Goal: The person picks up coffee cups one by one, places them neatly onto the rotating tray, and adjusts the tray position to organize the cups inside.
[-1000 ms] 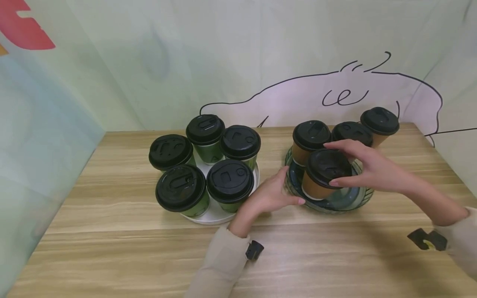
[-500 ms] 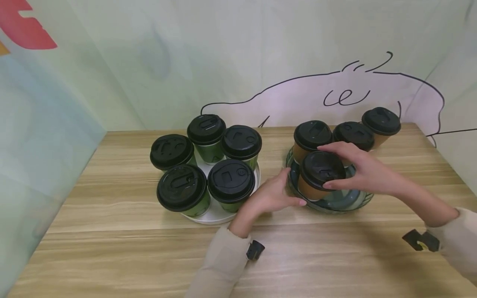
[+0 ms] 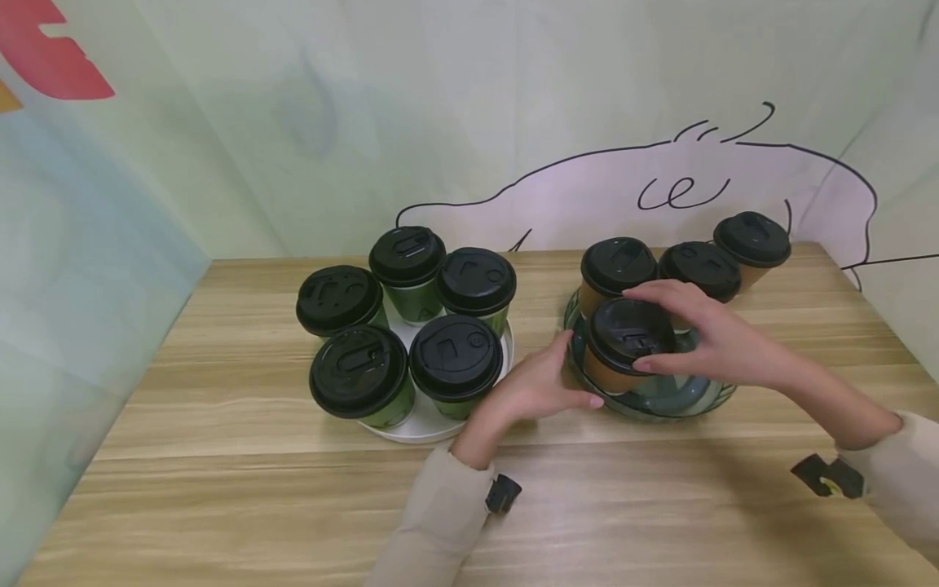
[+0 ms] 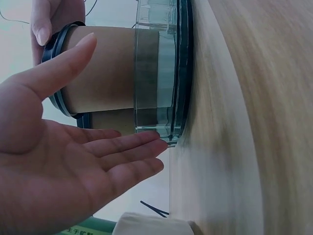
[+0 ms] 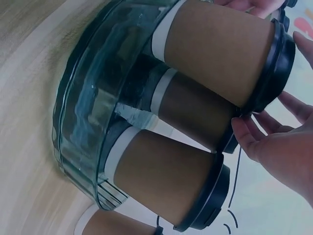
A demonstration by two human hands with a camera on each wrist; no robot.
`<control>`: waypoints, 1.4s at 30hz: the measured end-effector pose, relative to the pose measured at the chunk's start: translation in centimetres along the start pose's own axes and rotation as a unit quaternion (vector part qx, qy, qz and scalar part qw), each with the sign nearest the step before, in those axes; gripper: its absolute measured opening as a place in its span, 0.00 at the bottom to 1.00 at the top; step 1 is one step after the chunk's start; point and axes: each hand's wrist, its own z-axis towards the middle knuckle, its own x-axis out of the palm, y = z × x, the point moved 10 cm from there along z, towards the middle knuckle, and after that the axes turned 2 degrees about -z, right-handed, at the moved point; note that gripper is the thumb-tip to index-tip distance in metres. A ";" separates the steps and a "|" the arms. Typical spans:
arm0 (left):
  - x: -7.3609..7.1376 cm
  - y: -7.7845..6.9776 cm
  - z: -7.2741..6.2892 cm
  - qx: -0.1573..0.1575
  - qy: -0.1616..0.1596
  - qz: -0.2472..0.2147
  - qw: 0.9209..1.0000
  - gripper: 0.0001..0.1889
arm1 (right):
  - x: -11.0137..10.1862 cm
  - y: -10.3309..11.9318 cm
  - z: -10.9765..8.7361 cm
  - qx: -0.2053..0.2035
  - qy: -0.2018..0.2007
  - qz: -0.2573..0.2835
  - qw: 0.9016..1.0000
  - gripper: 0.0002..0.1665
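In the head view, a brown paper coffee cup with a black lid stands at the near left inside a blue-green glass dish. My right hand holds this cup by its lid, thumb on the near side and fingers on the far side. Two similar cups, the left one and the right one, are behind it in the dish. My left hand is at the dish's left side with fingers extended; in the left wrist view its fingertips are against or very near the glass wall.
Left of the dish, a white round plate bears several green cups with black lids. Another brown cup stands on the wooden table behind the dish at the right. A printed wall rises behind the table.
My right hand has shifted the front brown cup a little to the left within the dish, nearer my left hand. My left hand has stayed in place beside the dish.
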 end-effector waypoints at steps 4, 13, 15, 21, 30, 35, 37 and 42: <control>0.1 0.1 0.1 0.002 0.000 -0.004 1.000 0.50 | -0.9 0.0 -0.2 -0.007 -0.010 0.000 1.000 0.42; -0.1 0.1 -0.1 -0.004 -0.002 -0.002 1.000 0.50 | -4.6 -3.2 -1.0 0.079 -0.037 -0.009 0.996 0.38; -0.1 0.1 -0.1 -0.003 -0.002 -0.001 1.000 0.50 | -5.3 -4.3 -1.4 0.115 -0.037 -0.015 0.993 0.37; 0.0 0.1 0.1 0.006 -0.003 -0.005 1.000 0.50 | -7.1 -7.1 -2.1 0.165 -0.042 -0.047 0.984 0.34; 0.0 0.2 0.0 -0.001 0.000 -0.002 1.000 0.50 | -8.2 -11.7 -3.4 0.259 -0.032 -0.018 0.965 0.36; -0.1 0.2 0.0 -0.002 -0.002 -0.003 1.000 0.49 | -8.4 -13.8 -4.2 0.289 -0.028 -0.010 0.957 0.39; -0.1 0.2 0.1 -0.001 -0.003 -0.003 1.000 0.49 | -8.4 -14.4 -4.4 0.298 -0.025 -0.013 0.954 0.40; 0.0 0.3 0.2 -0.001 -0.001 -0.005 1.000 0.49 | -8.4 -15.9 -4.9 0.315 -0.021 -0.019 0.949 0.41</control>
